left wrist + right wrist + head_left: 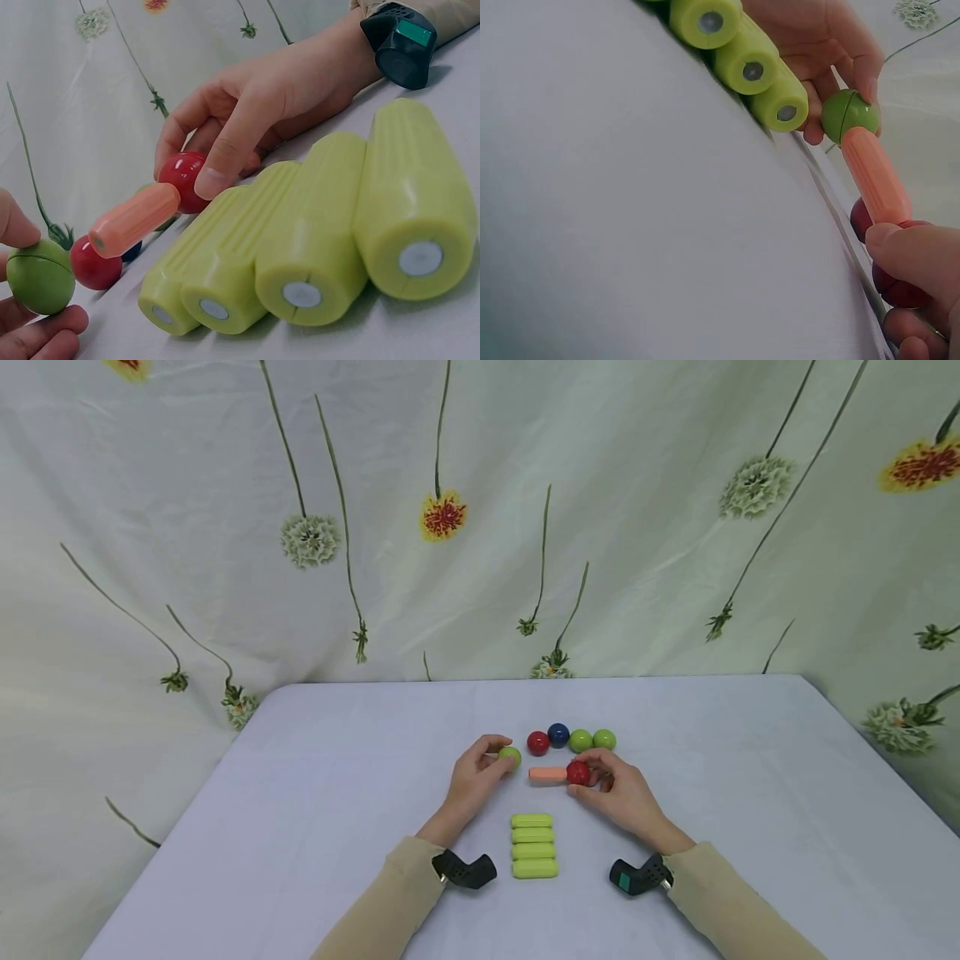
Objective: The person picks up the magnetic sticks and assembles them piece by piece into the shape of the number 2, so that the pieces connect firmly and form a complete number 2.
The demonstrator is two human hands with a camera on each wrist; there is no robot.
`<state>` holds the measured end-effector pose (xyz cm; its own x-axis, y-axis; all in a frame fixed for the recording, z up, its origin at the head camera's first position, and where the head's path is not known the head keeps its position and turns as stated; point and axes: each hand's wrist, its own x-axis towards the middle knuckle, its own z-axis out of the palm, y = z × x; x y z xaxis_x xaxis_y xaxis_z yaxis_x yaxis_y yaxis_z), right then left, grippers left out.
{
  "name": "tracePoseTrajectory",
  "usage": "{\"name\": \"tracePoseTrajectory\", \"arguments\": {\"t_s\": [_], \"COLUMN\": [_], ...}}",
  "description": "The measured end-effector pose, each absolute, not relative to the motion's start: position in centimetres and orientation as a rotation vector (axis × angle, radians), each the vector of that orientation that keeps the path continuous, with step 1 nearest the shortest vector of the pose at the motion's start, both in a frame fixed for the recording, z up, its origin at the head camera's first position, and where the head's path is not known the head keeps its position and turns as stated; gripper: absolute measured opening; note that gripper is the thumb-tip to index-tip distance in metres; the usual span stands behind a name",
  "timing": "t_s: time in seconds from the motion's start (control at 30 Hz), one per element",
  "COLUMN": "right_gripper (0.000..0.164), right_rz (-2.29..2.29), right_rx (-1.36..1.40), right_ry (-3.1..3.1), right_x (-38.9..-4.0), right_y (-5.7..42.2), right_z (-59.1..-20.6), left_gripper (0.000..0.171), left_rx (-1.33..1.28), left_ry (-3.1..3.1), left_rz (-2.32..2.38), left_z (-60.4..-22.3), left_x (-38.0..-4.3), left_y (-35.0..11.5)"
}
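Red glossy ball, orange ribbed rod

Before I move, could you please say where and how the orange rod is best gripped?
Probably around the middle of the orange rod, coming from the left: it is long, slim and ribbed, and its left end is free, while its right end meets the red ball pinched by the right hand. The left hand holds a green ball, so it would need freeing first.

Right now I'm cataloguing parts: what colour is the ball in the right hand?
Red; the ball shows best in the left wrist view.
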<state>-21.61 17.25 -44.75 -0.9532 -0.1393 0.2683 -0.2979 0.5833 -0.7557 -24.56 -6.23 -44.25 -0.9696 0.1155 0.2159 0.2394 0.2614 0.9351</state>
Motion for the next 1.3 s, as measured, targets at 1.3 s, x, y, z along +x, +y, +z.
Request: {"name": "tracePoseTrajectory", "arguments": {"t_s": [1.3], "right_gripper": [0.041], "right_rz": [1.295], "right_rx": [0.381], "right_ry": [-2.61], "right_x": [-21.5], "right_y": [17.3], "right_z": [-44.7], "left_gripper": [0.023], "left_rx": [-0.537], "left_ry": [-2.477], "left_rz": [-1.809], "left_z": [-41.9], "left_x": [-22.7], "left_y": [-6.1]}}
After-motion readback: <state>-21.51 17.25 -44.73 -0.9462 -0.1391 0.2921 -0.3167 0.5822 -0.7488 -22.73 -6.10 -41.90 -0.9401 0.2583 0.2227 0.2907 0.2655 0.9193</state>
